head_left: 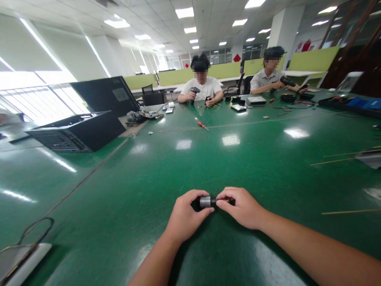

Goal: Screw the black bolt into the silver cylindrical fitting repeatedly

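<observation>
Low over the green table (166, 171), both hands meet at a small silver metal cylinder (205, 201) with a dark neck on its right side. My left hand (189, 212) is closed round the cylinder, thumb below and fingers above. A thin dark rod-like piece (229, 201) lines up with the neck, pinched between the thumb and fingers of my right hand (242, 206). Whether the rod is joined to the cylinder cannot be made out. My fingers hide part of both pieces.
An orange-handled screwdriver (202, 125) lies further off. A black computer case (80, 129) stands left; a white-edged slab with a cable (29, 258) lies near left. Thin sticks (342, 162) are on the right. Across the table, two people hold power drills (195, 90).
</observation>
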Demonstrator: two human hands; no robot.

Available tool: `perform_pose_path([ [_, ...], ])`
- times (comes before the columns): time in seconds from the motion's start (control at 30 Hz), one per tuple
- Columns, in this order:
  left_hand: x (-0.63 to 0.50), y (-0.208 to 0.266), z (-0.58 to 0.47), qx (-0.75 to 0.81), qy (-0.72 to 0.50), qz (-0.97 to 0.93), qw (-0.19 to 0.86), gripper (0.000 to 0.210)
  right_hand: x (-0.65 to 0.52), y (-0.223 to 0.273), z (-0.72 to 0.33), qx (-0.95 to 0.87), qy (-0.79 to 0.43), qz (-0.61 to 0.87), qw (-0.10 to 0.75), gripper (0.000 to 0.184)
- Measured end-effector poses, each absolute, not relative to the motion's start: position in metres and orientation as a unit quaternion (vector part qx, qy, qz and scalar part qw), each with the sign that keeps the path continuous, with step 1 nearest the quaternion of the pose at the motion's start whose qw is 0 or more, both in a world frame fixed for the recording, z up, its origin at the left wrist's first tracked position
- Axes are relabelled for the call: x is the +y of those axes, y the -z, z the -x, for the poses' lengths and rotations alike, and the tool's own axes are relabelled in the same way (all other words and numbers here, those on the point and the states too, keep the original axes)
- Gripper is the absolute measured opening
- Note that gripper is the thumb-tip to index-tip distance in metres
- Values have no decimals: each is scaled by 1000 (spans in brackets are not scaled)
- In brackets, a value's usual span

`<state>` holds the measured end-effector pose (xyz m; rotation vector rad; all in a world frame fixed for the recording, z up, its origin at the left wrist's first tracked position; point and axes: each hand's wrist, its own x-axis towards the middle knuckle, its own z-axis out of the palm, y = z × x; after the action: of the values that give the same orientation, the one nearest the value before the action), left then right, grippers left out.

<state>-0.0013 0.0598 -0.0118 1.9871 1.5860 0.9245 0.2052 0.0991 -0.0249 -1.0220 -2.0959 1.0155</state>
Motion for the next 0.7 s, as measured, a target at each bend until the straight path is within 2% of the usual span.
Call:
perform_pose_path([
  [0.17, 60, 12, 2, 577, -355, -711, 188, 25, 98, 24, -204, -775, -385, 380, 328, 17],
  [0.4, 55, 1, 16, 650, -351, -664, 117, 20, 110, 32, -207, -650, -451, 410, 455, 35],
  [0.6, 32, -28, 54, 689, -430, -562, 156, 55, 113, 36, -204, -649, -489, 385, 437, 37],
  [0.7, -3, -33, 92, 721, -400, -551, 130, 55, 113, 36, -203, -661, -485, 377, 431, 37],
])
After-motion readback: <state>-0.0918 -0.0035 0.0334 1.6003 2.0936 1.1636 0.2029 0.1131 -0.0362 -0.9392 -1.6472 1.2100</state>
